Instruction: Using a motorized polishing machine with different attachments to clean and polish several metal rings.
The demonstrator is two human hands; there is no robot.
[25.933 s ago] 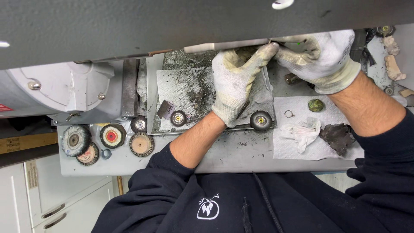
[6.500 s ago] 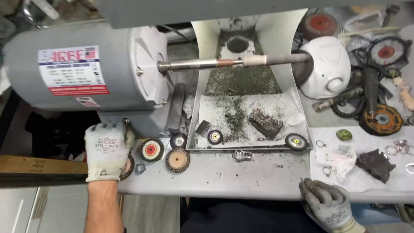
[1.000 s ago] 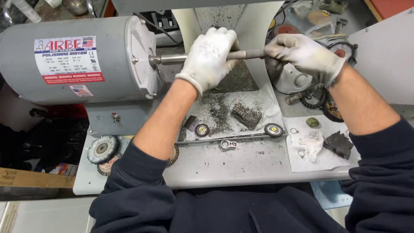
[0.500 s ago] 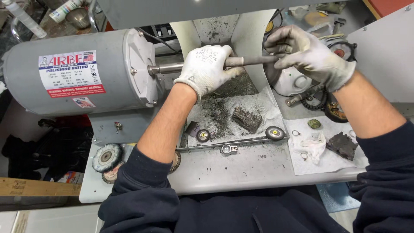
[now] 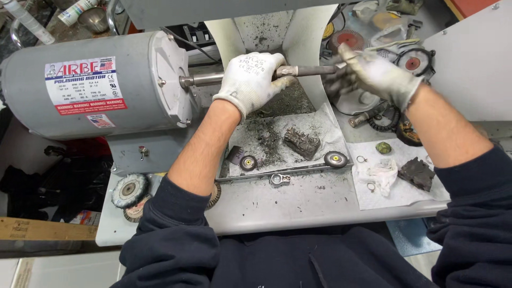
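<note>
My left hand (image 5: 250,79), in a white work glove, is wrapped around the metal spindle shaft (image 5: 306,70) that sticks out of the big grey polishing motor (image 5: 90,85). At the shaft's right end is my right hand (image 5: 373,74), gloved too and blurred with motion, its fingers at the tip of the shaft; what it grips is unclear. Below the shaft lies a dust-covered tray (image 5: 256,141) with a dark compound block (image 5: 302,142) and two small buffing wheels (image 5: 336,159).
A small wrench (image 5: 279,178) lies on the grey bench in front of the tray. Wire brush wheels (image 5: 128,190) sit at the bench's left. A paper towel (image 5: 384,176) at right holds a dark rag, rings and a green lump. More wheels clutter the back right.
The view has shifted slightly. My left hand stays clamped on the shaft while my right hand has moved at the shaft's end and is now blurred.
</note>
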